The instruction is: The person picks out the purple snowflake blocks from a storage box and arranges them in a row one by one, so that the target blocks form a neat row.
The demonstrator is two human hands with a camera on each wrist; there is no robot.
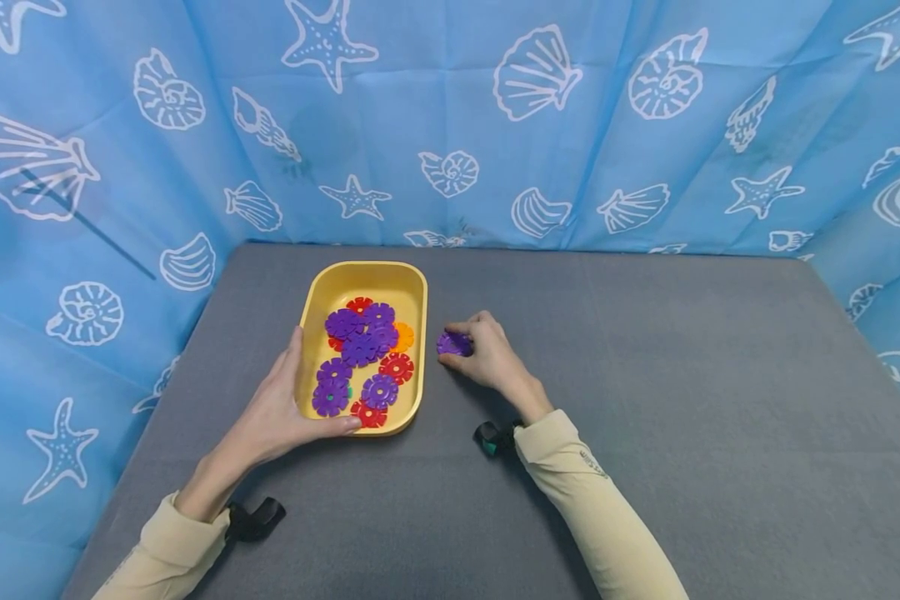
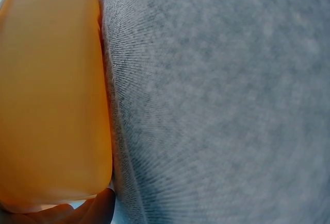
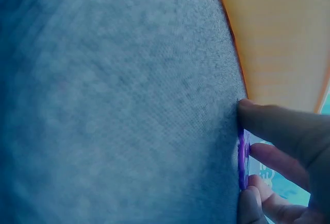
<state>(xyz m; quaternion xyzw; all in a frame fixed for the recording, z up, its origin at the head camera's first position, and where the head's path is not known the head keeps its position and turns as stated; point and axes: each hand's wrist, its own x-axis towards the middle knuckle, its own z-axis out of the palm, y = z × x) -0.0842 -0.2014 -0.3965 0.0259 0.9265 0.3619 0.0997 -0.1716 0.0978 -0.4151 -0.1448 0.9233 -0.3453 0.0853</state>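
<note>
A yellow tray [image 1: 420, 383] stands on the left part of the table, holding several notched, flower-shaped plastic discs, mostly purple [image 1: 360, 348], with some red [image 1: 396, 368] and an orange one [image 1: 404, 337]. My left hand [image 1: 283, 414] grips the tray's near left corner, thumb over the front rim and fingers along the left side. Just right of the tray, my right hand [image 1: 489, 357] pinches a purple disc [image 1: 453, 343] by its edges. That disc [image 3: 243, 159] lies flat against the tabletop in the right wrist view, between thumb and fingers.
Grey cloth [image 1: 682, 400] covers the table, stretching right of the hands. A blue curtain [image 1: 450, 108] with white shell and starfish prints hangs behind and along the sides. Black camera straps [image 1: 255, 520] sit on both wrists.
</note>
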